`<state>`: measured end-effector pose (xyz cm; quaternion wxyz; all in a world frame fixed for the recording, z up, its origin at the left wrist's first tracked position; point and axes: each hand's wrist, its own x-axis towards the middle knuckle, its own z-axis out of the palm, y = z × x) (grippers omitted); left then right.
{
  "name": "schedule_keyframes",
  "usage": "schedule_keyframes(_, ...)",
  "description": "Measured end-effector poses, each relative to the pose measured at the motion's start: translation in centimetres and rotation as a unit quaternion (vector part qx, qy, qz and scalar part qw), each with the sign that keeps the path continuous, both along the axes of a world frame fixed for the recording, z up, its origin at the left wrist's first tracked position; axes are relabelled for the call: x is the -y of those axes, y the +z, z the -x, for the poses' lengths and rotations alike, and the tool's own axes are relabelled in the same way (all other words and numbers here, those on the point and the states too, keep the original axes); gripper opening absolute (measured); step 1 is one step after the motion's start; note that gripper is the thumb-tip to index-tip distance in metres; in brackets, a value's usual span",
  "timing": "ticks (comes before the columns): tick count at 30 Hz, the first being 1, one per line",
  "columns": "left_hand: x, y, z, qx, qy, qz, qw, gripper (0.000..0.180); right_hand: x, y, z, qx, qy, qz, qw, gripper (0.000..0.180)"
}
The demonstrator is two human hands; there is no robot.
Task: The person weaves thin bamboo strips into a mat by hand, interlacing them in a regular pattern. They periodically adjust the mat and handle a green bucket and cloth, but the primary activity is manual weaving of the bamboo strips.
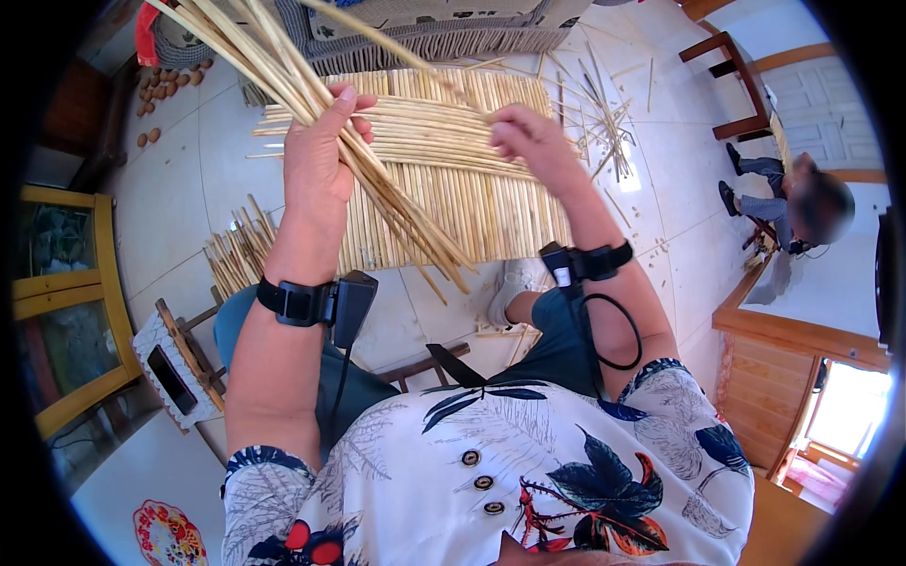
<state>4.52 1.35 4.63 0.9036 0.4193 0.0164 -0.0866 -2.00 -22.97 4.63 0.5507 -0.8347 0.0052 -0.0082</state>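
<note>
My left hand is closed round a loose bundle of pale, peeled stalks, which slants from the upper left down toward my knees. Pinched at its end in my right hand is a single long stalk, blurred along its lower part and reaching up past the top edge. Beneath both hands lies a slatted mat of stalks set side by side. Across that mat rests a layer of long stalks, running left to right. The fingertips of my right hand are partly hidden.
More stalks stand out beside my left knee. Loose stalks litter the tiled floor at right. A fringed cloth-covered seat borders the far side. Round brown objects lie far left. A phone rests on a stool; another person sits at right.
</note>
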Motion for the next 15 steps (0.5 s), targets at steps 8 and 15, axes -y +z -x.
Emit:
schedule_keyframes(8,0.2,0.2,0.1,0.018,-0.038,-0.038,0.998,0.019,-6.3,-2.2,-0.3,-0.111,0.124,-0.137,0.976,0.019)
schedule_keyframes(15,-2.1,0.2,-0.7,-0.043,0.046,-0.055,0.996,0.012,-0.5,-6.9,-2.5,0.003,0.065,0.378,0.923,0.019)
